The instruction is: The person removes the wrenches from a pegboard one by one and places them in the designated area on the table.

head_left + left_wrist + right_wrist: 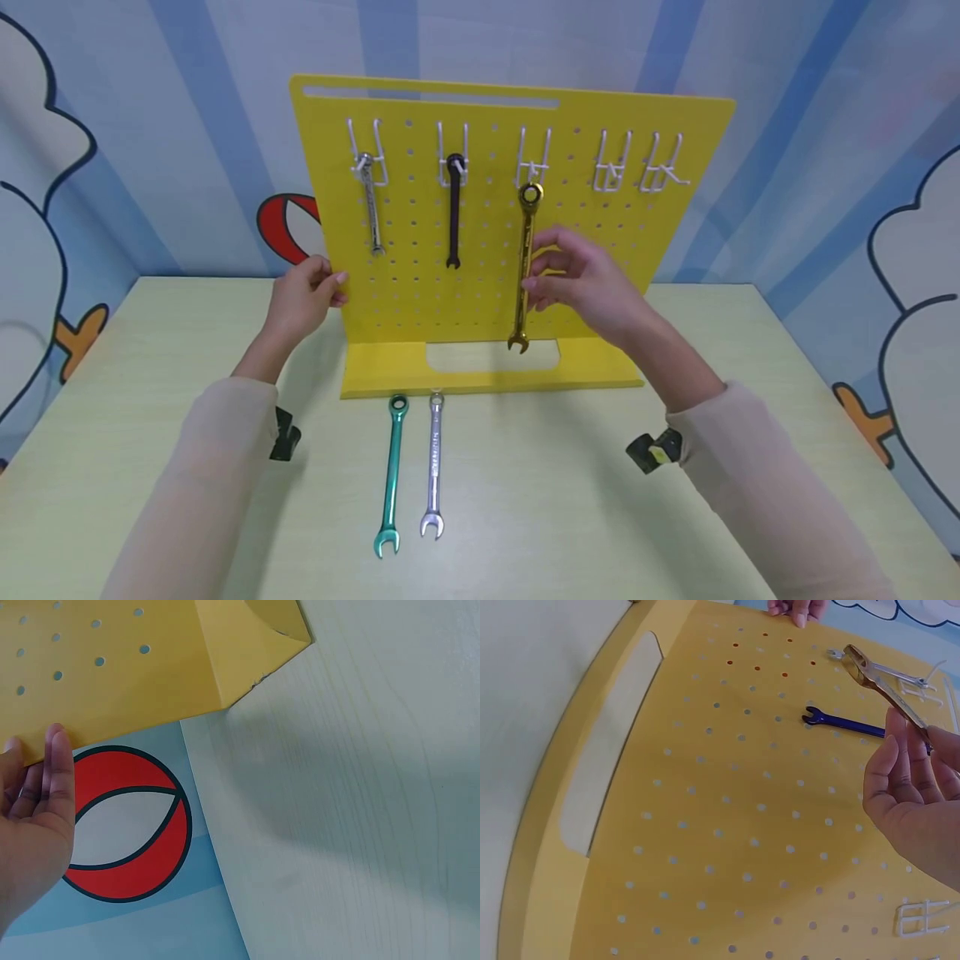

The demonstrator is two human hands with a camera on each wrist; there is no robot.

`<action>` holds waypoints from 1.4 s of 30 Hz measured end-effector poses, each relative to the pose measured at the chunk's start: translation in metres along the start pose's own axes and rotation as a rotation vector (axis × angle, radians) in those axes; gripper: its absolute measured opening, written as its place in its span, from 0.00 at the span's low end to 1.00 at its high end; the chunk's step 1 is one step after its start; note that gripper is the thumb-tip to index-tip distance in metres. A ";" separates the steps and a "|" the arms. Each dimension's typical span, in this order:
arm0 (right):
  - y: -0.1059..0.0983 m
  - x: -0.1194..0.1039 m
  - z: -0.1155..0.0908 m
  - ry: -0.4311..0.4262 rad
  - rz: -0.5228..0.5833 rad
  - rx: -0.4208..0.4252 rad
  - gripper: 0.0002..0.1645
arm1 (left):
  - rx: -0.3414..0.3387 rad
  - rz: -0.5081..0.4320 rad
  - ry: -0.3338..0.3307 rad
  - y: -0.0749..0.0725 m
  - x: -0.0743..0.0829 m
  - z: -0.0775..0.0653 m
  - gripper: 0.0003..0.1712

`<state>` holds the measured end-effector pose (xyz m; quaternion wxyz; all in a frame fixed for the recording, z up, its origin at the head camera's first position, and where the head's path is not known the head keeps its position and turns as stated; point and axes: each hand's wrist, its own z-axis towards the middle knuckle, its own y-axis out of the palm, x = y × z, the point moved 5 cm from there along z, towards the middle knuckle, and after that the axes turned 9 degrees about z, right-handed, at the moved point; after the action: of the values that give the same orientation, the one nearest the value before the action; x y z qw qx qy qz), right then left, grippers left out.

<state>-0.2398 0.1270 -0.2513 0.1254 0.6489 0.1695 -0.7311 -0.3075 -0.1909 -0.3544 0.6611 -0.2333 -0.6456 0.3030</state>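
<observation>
My right hand [596, 287] pinches a gold combination wrench [527, 237] by its shaft, ring end up and open jaw down. That ring end is right at the tip of the middle hook [533, 171] on a yellow pegboard [487, 296]. In the right wrist view the gold wrench [889, 694] stands out from the board between thumb and fingers. My left hand [300, 296] grips the board's left edge, thumb in front; the left wrist view shows its fingers [61, 776] at that edge. A chrome wrench [371, 204] and a black wrench [453, 217] hang on the two left hooks.
A green wrench [392, 475] and a silver wrench [433, 467] lie on the pale table [525, 500] before the board's base [390, 367]. Two white hooks [613, 171] at the right hold nothing. Behind is a blue cartoon-printed backdrop [225, 167].
</observation>
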 end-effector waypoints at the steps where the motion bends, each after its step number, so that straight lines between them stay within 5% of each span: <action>1: 0.000 0.002 -0.001 0.004 -0.003 -0.003 0.19 | 0.006 0.012 -0.006 0.001 -0.003 0.003 0.18; 5: 0.002 0.014 -0.003 0.041 -0.012 -0.016 0.19 | -0.009 -0.001 0.001 0.009 -0.023 0.019 0.20; 8: 0.005 0.025 -0.004 0.082 -0.016 -0.016 0.19 | 0.010 0.008 0.029 0.023 -0.052 0.042 0.23; 13: 0.011 0.049 -0.008 0.138 -0.009 -0.021 0.20 | 0.086 0.041 0.077 0.040 -0.088 0.070 0.26; 20: 0.024 0.085 -0.016 0.223 0.029 -0.053 0.15 | 0.002 -0.035 0.040 0.019 -0.041 0.034 0.19; 27: 0.036 0.111 -0.024 0.280 0.060 -0.077 0.11 | 0.100 0.068 0.066 0.041 -0.088 0.070 0.26; 42: 0.069 0.147 -0.047 0.447 0.090 -0.122 0.10 | 0.099 0.041 0.064 0.043 -0.091 0.071 0.25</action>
<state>-0.1880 0.0886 -0.4079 0.1562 0.7927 0.2079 -0.5513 -0.3810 -0.2306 -0.4452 0.6856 -0.2234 -0.6035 0.3404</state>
